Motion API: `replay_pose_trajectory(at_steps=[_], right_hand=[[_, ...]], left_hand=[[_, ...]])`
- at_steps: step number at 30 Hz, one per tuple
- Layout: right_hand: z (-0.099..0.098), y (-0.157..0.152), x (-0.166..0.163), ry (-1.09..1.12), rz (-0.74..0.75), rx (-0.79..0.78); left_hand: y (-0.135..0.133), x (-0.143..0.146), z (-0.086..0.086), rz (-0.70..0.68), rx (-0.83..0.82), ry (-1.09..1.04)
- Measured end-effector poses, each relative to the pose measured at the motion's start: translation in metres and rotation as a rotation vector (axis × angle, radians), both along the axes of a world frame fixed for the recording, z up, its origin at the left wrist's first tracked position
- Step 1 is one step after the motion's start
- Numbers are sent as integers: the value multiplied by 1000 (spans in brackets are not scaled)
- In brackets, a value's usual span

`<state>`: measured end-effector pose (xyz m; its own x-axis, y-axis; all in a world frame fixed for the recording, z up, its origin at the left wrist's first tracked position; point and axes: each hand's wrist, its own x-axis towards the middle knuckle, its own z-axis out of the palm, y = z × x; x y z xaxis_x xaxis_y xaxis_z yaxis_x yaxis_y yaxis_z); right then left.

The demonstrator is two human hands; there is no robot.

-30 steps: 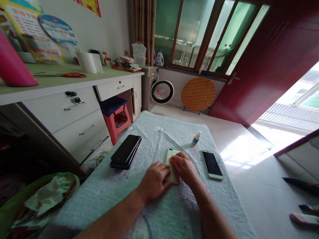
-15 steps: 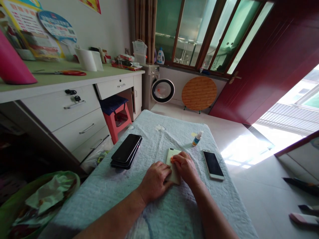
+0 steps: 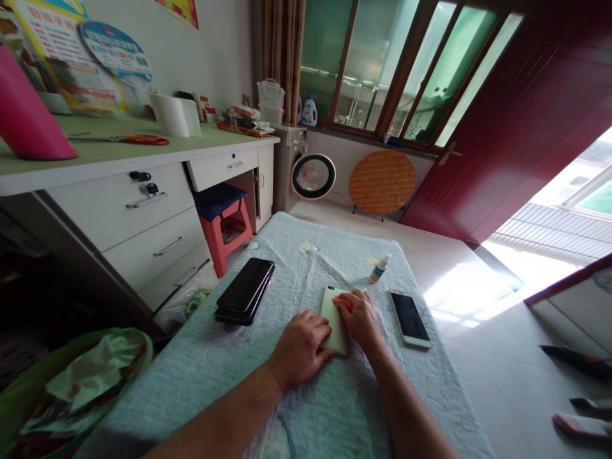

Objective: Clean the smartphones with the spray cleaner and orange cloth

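Note:
A pale phone (image 3: 335, 326) lies back up on the cloth-covered table, its camera end pointing away from me. My left hand (image 3: 302, 347) grips it along the left side and lower edge, with the fingers curled onto its back. Pinched in my right hand (image 3: 362, 317) is a small orange cloth (image 3: 340, 301), pressed against the upper right part of the phone's back. To the right rests a white phone (image 3: 410, 319) with its dark screen up. A small spray bottle (image 3: 379, 269) stands beyond my right hand. Stacked black phones (image 3: 246, 290) lie to the left.
A light blue quilted cover (image 3: 306, 255) drapes the table. At left stand a desk with drawers (image 3: 138, 204), a red stool (image 3: 227, 233) and a green-rimmed waste bin (image 3: 143, 344). Beyond are a washing machine with its door (image 3: 313, 176) open and a round wooden tabletop (image 3: 382, 182).
My right hand and the orange cloth have shifted slightly to the right across the phone's back. The left hand keeps its grip. The whole view has moved a little.

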<state>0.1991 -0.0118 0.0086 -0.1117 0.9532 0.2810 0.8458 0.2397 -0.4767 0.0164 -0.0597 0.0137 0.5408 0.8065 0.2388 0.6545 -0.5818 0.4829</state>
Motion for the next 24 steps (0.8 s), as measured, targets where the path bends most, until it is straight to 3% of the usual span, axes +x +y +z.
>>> replay_pose_trajectory(at_steps=[6, 18, 24], right_hand=[[1, -10, -13, -12, 162, -16], [16, 28, -23, -190, 72, 7], [21, 42, -26, -292, 84, -61]], left_hand=[[-1, 1, 5, -13, -7, -53], [-2, 1, 2, 6, 2, -31], [-3, 2, 5, 10, 4, 6]])
